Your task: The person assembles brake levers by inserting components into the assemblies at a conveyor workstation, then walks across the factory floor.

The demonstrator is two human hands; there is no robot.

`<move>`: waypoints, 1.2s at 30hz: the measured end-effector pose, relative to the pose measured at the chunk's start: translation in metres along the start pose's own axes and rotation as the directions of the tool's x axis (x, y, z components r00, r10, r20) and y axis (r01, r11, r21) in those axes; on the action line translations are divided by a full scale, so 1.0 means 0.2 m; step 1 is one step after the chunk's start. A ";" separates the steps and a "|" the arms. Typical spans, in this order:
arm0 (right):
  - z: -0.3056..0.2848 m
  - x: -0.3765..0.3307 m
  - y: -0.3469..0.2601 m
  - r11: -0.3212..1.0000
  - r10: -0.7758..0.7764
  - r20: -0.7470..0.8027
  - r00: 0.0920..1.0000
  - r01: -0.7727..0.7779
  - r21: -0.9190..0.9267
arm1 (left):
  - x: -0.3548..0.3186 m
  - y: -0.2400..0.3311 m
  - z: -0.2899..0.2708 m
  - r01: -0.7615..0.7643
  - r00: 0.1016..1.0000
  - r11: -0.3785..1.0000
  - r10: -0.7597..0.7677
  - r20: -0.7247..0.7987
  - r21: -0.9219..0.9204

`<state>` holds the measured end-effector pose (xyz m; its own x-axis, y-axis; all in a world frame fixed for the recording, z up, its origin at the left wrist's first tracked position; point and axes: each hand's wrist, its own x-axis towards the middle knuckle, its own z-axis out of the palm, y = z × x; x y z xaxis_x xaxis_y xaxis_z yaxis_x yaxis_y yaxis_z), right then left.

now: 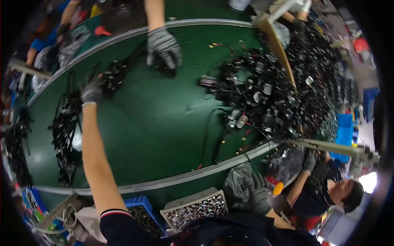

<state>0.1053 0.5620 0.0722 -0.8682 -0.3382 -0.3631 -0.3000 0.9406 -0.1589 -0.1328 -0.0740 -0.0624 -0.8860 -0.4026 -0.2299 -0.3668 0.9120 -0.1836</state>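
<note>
My left hand (91, 93), in a grey knit glove, reaches far across the green conveyor belt (143, 135). It touches a row of black cables (113, 80); its fingers are smeared and partly hidden among them. Close by, a heap of black cables (65, 143) lies lengthwise on the belt. My right hand (259, 196), gloved too, is below the near rail with fingers stretched apart, beside a clear plastic bag (239, 180). From the far side another person's striped gloved hand (164, 47) rests over dark pieces at the upper end of the cable row.
A large tangle of black cables with metal parts (262, 90) covers the belt's right side, against a brown board (279, 53). A white tray of small metal pieces (195, 211) and a blue bin (143, 209) stand near me. A co-worker (320, 192) sits at the right.
</note>
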 end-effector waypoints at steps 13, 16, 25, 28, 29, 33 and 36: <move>0.32 -0.18 0.21 0.862 0.415 0.093 0.905 -0.424 0.277 | -0.33 -0.26 0.06 0.395 0.860 0.798 -0.496 0.122 0.454; 0.48 -0.20 0.26 0.741 0.415 0.140 0.899 -0.423 0.522 | -0.47 -0.10 0.11 0.402 0.899 0.806 -0.437 -0.022 0.435; 0.07 0.06 0.22 0.631 0.151 -0.033 0.988 -0.070 0.773 | -0.81 0.53 0.41 -0.123 0.871 0.954 -0.029 -0.491 -0.274; -0.23 0.26 0.13 0.595 0.137 -0.083 0.987 -0.014 0.804 | -0.84 0.51 0.34 -0.091 0.847 0.952 -0.080 -0.526 -0.291; -0.34 0.32 0.10 0.411 0.147 -0.127 0.981 0.056 0.910 | -0.87 0.47 0.31 -0.092 0.830 0.947 -0.098 -0.549 -0.308; -0.71 0.82 0.10 0.364 0.195 -0.312 0.930 0.227 0.903 | -0.86 0.51 0.30 -0.096 0.825 0.951 -0.088 -0.558 -0.293; -0.96 1.37 0.02 0.565 -0.051 -0.490 0.870 0.430 0.705 | -0.88 0.46 0.35 -0.076 0.826 0.950 -0.110 -0.554 -0.303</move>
<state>-0.2105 0.4795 0.1488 -0.9338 -0.3284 0.1418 -0.2640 0.3652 -0.8927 0.0091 0.0759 -0.1069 -0.8480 -0.3895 0.3595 -0.3668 0.9208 0.1325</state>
